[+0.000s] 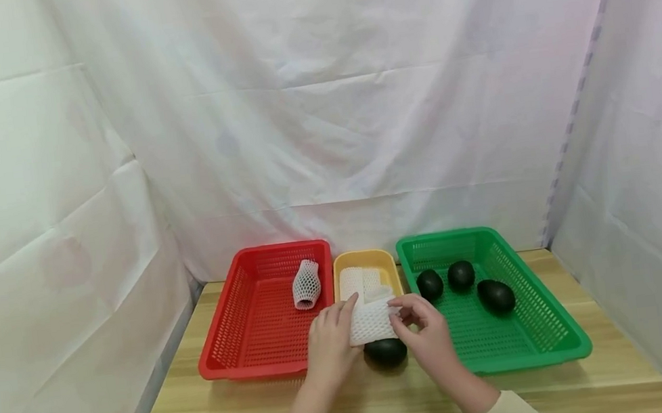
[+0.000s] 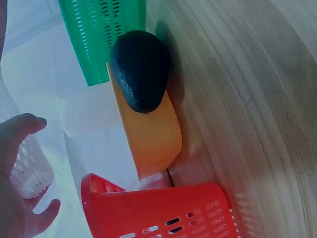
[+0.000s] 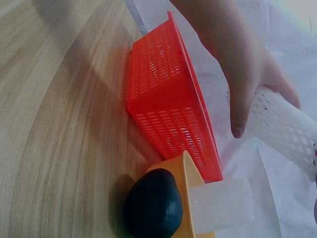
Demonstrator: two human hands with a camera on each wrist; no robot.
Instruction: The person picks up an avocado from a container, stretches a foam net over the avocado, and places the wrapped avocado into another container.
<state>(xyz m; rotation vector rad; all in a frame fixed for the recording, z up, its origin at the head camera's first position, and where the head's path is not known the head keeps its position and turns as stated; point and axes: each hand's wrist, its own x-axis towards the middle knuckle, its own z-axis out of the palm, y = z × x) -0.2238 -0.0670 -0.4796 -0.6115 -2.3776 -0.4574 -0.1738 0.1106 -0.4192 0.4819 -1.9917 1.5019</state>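
Observation:
A flat white foam net sleeve (image 1: 373, 322) is stretched between my two hands above the table. My left hand (image 1: 330, 344) holds its left side, thumb on one face, as the right wrist view also shows on the net (image 3: 282, 126). The fingertips and thumb of my right hand (image 1: 426, 333) pinch its right edge. Below the net, a dark avocado (image 1: 386, 353) lies on the wooden table, in front of the yellow bin (image 1: 364, 256). More white foam nets (image 1: 352, 280) lie in that bin.
On the left stands a red basket (image 1: 259, 330) with one opened-out white net sleeve (image 1: 306, 284) in it. To the right, a green basket (image 1: 494, 344) holds three avocados (image 1: 496, 296). White cloth (image 1: 322, 132) hangs behind and at both sides.

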